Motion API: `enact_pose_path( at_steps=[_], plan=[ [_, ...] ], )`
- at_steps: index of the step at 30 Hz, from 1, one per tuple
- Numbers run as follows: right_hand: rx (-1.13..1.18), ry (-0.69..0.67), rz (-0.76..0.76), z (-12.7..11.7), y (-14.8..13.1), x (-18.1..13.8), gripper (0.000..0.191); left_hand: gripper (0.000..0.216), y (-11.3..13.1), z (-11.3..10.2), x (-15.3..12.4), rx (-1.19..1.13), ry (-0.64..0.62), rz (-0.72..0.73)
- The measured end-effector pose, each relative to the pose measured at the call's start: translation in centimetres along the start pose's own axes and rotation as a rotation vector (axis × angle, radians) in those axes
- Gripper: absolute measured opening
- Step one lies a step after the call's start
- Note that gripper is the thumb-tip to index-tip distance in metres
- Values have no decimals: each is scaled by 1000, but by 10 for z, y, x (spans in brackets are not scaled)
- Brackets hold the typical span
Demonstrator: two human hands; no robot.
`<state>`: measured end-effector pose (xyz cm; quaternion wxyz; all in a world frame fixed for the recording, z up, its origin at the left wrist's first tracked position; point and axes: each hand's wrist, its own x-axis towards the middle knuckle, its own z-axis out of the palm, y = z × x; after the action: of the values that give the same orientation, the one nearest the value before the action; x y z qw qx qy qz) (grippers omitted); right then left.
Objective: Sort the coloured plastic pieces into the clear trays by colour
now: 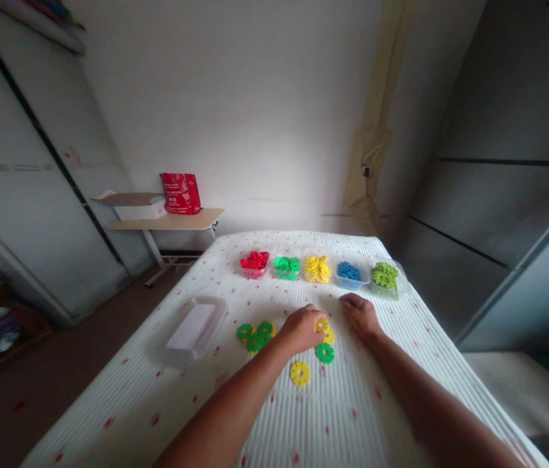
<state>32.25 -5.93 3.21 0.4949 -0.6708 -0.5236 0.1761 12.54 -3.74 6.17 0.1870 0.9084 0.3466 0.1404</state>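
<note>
My left hand (305, 327) is closed, its fingertips pinching a yellow notched plastic disc (321, 324). Beneath that disc lies another yellow disc (329, 336), partly covered. Just nearer to me are a green disc (325, 353) and a separate yellow disc (300, 373), both flat on the cloth. To the left of my left wrist, several green and yellow discs (255, 337) sit in a loose pile. My right hand (360, 314) rests on the cloth to the right, fingers curled in; whatever may be inside them is hidden.
Across the far side of the table (303, 429) stand clear tubs of red (255, 260), green (286, 266), yellow (318, 268), blue (349, 272) and lime-green pieces (384, 276). A clear plastic tray (216, 315) with a white sheet lies left. A side table (181, 221) holds a red bag (181, 194).
</note>
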Motion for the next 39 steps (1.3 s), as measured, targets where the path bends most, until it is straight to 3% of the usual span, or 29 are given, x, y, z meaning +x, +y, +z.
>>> enact_pose_path(
  at_steps=[4,9,14,17,21,25,29,35,37,39],
  plan=[
    [294,118,202,-5,0,4,27,24,18,8,4,107,-43,-14],
    [353,129,207,-6,-2,2,31,25,37,12,8,182,-83,-88],
    [359,120,210,-7,-8,-1,30,29,23,-4,20,126,-77,-159],
    [342,104,217,-7,-12,-1,29,25,7,-25,48,90,-1,-206],
    [343,113,225,-6,-13,0,27,38,-1,-50,100,75,218,-242],
    [369,105,225,-6,-12,-1,25,37,-3,-54,121,67,367,-259],
    [333,66,193,-5,-8,-1,25,30,-16,-44,90,60,363,-236],
    [120,-63,113,-7,-5,2,24,25,-53,-35,-12,110,246,-243],
    [90,-240,47,-13,-11,-1,24,27,-68,-32,-44,135,217,-234],
    [99,-525,-1,-19,-21,-8,28,29,-82,-27,-68,114,231,-237]
  ],
)
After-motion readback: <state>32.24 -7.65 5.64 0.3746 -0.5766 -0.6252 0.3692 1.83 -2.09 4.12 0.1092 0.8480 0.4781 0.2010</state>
